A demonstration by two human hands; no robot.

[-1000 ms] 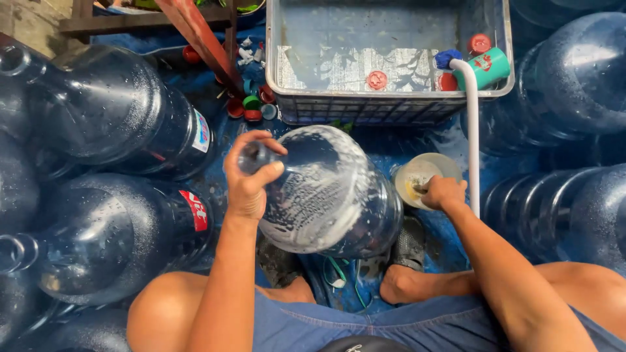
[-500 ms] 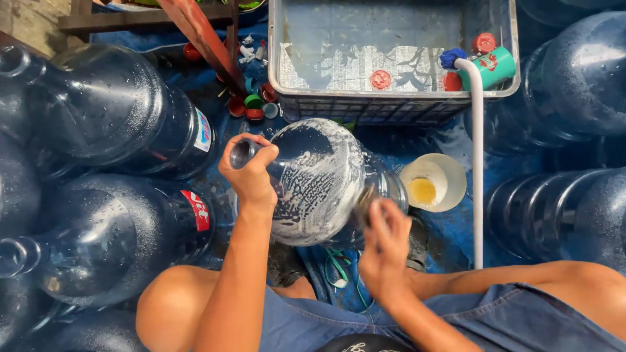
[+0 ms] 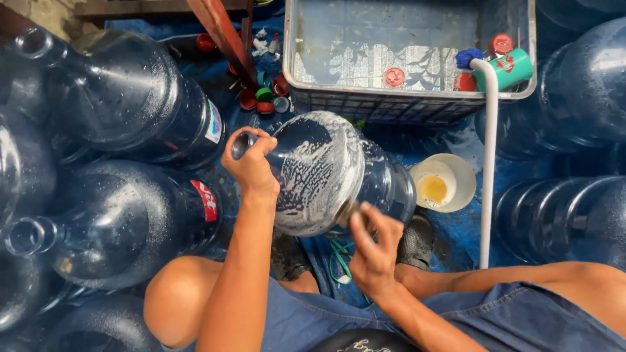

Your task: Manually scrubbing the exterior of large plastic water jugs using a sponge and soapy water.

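From the head view, we are mid-scrub on the soapy jug [image 3: 326, 173], which lies tilted on its side just in front of the grey crate [image 3: 411, 104]. Our left hand [image 3: 251, 163] is clenched round the jug's neck, steadying it. Our right hand [image 3: 373, 251] is curled against the jug's lower flank, probably pinching a scrubber, though blur hides it. Foam streaks its shoulder; the base looks bare, so turning it comes next. The small bowl [image 3: 443, 184] sits just right of the jug.
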